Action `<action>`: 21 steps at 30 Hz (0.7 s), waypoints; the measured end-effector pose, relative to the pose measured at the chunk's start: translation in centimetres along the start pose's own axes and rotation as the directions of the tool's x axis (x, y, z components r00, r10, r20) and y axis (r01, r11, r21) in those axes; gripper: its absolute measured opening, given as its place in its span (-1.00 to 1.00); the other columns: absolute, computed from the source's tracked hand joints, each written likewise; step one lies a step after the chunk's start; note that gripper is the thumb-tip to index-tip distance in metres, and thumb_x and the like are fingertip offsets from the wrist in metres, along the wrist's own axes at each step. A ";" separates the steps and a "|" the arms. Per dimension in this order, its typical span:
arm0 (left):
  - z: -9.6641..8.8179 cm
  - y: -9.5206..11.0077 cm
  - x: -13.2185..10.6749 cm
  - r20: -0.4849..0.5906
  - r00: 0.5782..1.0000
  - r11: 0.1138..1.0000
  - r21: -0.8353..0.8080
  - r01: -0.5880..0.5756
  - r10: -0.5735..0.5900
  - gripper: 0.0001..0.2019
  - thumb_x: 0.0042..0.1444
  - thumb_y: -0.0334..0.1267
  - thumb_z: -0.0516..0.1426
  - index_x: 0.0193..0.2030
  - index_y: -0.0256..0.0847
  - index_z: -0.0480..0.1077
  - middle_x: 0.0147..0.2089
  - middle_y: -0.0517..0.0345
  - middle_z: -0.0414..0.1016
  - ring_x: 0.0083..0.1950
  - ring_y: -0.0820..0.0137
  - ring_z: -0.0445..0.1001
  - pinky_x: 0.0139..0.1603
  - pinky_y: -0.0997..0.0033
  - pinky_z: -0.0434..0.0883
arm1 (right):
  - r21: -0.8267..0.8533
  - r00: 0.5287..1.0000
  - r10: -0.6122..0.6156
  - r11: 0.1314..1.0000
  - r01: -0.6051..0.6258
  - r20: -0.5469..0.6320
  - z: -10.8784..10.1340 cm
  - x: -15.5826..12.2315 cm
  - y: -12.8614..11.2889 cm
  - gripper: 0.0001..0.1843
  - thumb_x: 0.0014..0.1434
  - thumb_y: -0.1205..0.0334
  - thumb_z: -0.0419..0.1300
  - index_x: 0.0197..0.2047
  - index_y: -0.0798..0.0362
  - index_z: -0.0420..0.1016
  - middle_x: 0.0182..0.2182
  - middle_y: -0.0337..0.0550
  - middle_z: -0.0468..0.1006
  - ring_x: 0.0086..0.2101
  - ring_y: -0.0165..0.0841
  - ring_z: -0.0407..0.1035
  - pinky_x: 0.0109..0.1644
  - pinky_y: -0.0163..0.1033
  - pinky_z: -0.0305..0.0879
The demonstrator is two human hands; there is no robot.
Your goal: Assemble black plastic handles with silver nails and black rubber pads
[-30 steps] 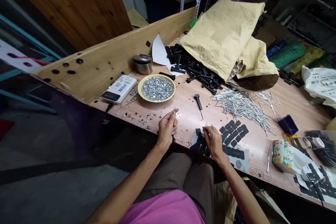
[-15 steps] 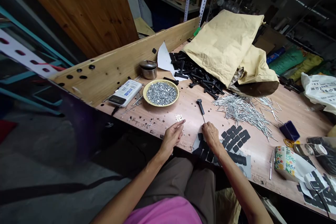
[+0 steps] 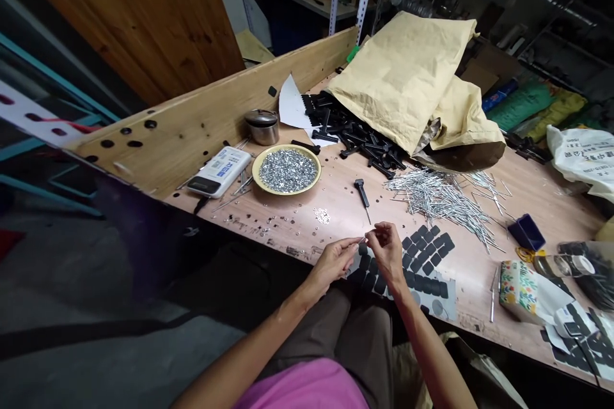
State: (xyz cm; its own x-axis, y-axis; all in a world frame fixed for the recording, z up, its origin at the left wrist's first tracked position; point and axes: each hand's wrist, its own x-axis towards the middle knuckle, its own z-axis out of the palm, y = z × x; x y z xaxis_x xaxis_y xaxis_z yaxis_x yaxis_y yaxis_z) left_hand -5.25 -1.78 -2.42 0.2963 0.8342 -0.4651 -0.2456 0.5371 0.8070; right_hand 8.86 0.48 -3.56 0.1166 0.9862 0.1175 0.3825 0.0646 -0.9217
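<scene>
At lower centre, left hand (image 3: 336, 259) and right hand (image 3: 386, 246) pinch a slim piece (image 3: 362, 239), likely light, stiff; best held near its ends

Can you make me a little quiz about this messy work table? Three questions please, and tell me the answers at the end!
1. True or false: the yellow bowl is empty.
2. Pick one: what colour are the parts heaped beside the big paper bag?
A) red
B) black
C) green
3. Which is nearer to the pile of thin metal rods: the person's left hand or right hand?

Key:
1. False; it is heaped with small silvery pieces.
2. B
3. The right hand.
</scene>
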 end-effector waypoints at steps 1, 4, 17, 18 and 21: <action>0.2 -0.1 0.1 0.007 1.000 1.000 0.002 -0.002 0.002 -0.32 -0.11 0.08 0.19 0.09 -0.38 0.34 -0.68 0.46 0.04 -0.69 0.67 -0.13 -0.69 0.59 -0.21 | 0.082 1.000 0.015 0.997 -0.012 -0.027 0.0 -0.4 -0.2 -0.78 0.04 0.19 0.16 -0.26 0.02 0.23 -0.48 -0.29 0.45 -0.48 -0.43 0.40 -0.37 -0.31 0.36; 0.5 -0.2 0.2 0.052 0.998 0.999 0.013 -0.038 0.037 -0.35 -0.11 0.09 0.19 0.04 -0.38 0.38 -0.70 0.46 0.01 -0.69 0.66 -0.13 -0.69 0.59 -0.19 | 0.196 0.998 0.030 0.981 -0.018 -0.059 -0.2 -1.2 -0.8 -0.75 0.02 0.18 0.20 -0.27 0.00 0.20 -0.49 -0.28 0.48 -0.45 -0.41 0.44 -0.31 -0.28 0.38; 1.5 -0.5 -0.2 0.042 0.988 0.984 0.089 -0.151 0.148 -0.41 -0.04 -0.02 0.13 0.09 -0.39 0.37 -0.68 0.44 -0.01 -0.66 0.61 -0.08 -0.66 0.56 -0.10 | -0.159 0.942 -0.329 0.935 0.316 -0.070 -2.1 -2.4 0.0 -0.93 0.13 0.25 0.14 -0.27 0.00 0.34 -0.41 -0.19 0.52 -0.38 -0.36 0.46 -0.25 -0.22 0.42; 1.5 -0.6 -0.2 0.031 0.982 0.977 0.108 -0.186 0.184 -0.42 -0.04 -0.03 0.13 0.07 -0.39 0.39 -0.68 0.43 -0.02 -0.65 0.60 -0.05 -0.65 0.55 -0.08 | -0.217 0.924 -0.383 0.904 0.369 -0.024 -2.4 -2.5 0.0 -0.95 0.15 0.26 0.12 -0.27 0.00 0.38 -0.41 -0.17 0.52 -0.37 -0.35 0.45 -0.24 -0.21 0.41; 1.5 -0.9 -0.1 0.038 0.967 0.956 0.149 -0.253 0.250 -0.48 -0.04 -0.04 0.13 -0.01 -0.38 0.45 -0.68 0.41 0.00 -0.63 0.58 -0.01 -0.63 0.54 -0.03 | -0.279 0.893 -0.445 0.851 0.445 0.067 -3.0 -2.5 -0.4 -0.88 0.19 0.29 0.08 -0.25 0.00 0.45 -0.40 -0.15 0.51 -0.35 -0.34 0.43 -0.24 -0.21 0.40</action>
State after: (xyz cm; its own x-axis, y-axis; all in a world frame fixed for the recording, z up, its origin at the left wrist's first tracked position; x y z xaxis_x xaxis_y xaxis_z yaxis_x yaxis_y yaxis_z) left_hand -3.71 -2.56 -2.55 0.2602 0.9367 -0.2341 -0.1723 0.2836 0.9433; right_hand 11.15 -2.50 -2.38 -0.1279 0.8620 0.4906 0.6328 0.4518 -0.6289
